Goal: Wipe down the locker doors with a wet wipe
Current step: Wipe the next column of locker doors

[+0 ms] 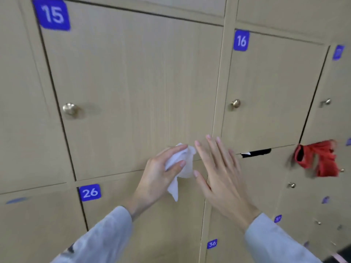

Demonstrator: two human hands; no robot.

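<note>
— Sleeves first, since they sit nearest you: both grey, and from them your two hands reach up toward the lockers. Which one has the wet wipe (179, 168)?

— Your left hand (161, 171) does. Its fingers and thumb pinch the crumpled white sheet, and a loose tail hangs down toward door 26 (133, 205).

— And your right hand (218, 171)?

— Spread flat with straight fingers, holding nothing, just beside the wipe on its right. (Whether the fingertips touch the wood, I cannot tell.)

— So where does the wipe lie against the doors?

— Right at the bottom edge of door 15 (133, 82), near its lower right corner, with its long axis running roughly up and down. Nearly all of that door's face lies up and to the left of your left hand, out toward the brass knob (69, 109).

— What does the next stroke turn on?

— Probably that direction: your left hand is the nearer one, so I'd judge a sweep upward and leftward. Door 16 (275, 88) lies farther right, beyond the post.
</note>
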